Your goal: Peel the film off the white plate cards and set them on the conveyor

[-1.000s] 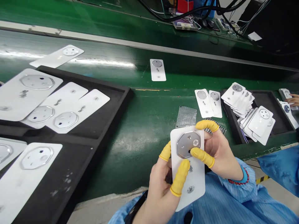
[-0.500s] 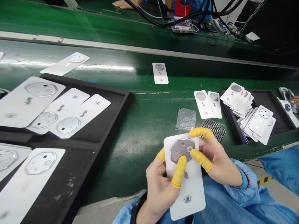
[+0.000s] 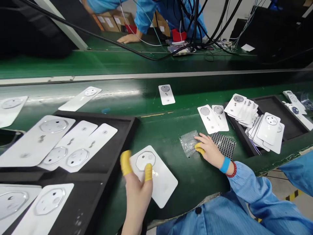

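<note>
Left hand (image 3: 138, 191) on card (image 3: 162, 182); right hand (image 3: 207, 151) on film (image 3: 188, 143)

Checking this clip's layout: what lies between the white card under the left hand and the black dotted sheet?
The right hand and the clear plastic film it touches, shown in the head view.

L hand (image 3: 137, 192) rises from bottom of view, slightly blurred, w/ two digits held well apart, tips in yellow finger cots (image 3: 126, 162). R hand (image 3: 209, 151) reaches fwd & toward L, palm down, fingers extended, one low fingertip also yellow-capped. R wrist (image 3: 218, 160) wears blue band (image 3: 225, 164) & red bead bracelet (image 3: 233, 169). R forearm in light blue sleeve (image 3: 251, 186) w/ gathered cuff, arm angled in from lower R.
</note>
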The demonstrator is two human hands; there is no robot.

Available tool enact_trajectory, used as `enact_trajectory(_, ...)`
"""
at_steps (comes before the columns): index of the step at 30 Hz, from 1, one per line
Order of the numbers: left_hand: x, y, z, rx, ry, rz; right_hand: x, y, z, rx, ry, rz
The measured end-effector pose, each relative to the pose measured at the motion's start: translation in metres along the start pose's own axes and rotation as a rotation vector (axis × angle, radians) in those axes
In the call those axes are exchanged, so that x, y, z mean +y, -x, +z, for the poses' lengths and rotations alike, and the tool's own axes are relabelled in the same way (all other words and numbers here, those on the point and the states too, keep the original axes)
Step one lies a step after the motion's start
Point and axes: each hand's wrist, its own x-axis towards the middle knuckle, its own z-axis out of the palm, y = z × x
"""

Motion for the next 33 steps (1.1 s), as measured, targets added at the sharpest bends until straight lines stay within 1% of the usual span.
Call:
enact_trajectory(1,-0.001,-0.002,0.002,-0.053,0.0,-0.062,0.0,0.001,-0.003,0.004,-0.02,-0.033)
enact_trajectory(3,0.003,0.002,0.01,-0.21,0.074,-0.229,-0.006,0.008,-0.016,0.075,-0.087,-0.108)
enact_trajectory(5,0.011,0.012,0.022,-0.372,0.184,-0.308,-0.016,0.016,-0.034,0.171,-0.164,-0.206)
enact_trajectory(6,0.016,0.018,0.029,-0.423,0.219,-0.321,-0.02,0.019,-0.042,0.203,-0.188,-0.258)
enact_trajectory(8,0.024,0.03,0.043,-0.487,0.282,-0.342,-0.025,0.022,-0.055,0.195,-0.179,-0.337)
enact_trajectory(10,0.029,0.038,0.054,-0.529,0.343,-0.372,-0.025,0.021,-0.063,0.122,-0.129,-0.377)
enact_trajectory(13,0.03,0.042,0.063,-0.523,0.409,-0.417,-0.024,0.016,-0.069,0.033,-0.083,-0.365)
enact_trajectory(16,0.028,0.041,0.066,-0.491,0.46,-0.456,-0.031,0.016,-0.069,0.043,-0.169,-0.342)
enact_trajectory(19,0.029,0.041,0.067,-0.488,0.501,-0.503,-0.043,0.019,-0.06,0.055,-0.259,-0.366)
enact_trajectory(22,0.032,0.042,0.067,-0.497,0.539,-0.571,-0.05,0.021,-0.047,0.06,-0.176,-0.411)
enact_trajectory(25,0.032,0.042,0.069,-0.494,0.576,-0.646,-0.049,0.022,-0.038,0.099,0.021,-0.53)
enact_trajectory(28,0.03,0.039,0.07,-0.486,0.601,-0.696,-0.046,0.022,-0.036,0.131,0.189,-0.679)
enact_trajectory(33,0.019,0.036,0.072,-0.45,0.597,-0.726,-0.043,0.016,-0.036,0.168,0.269,-0.867)
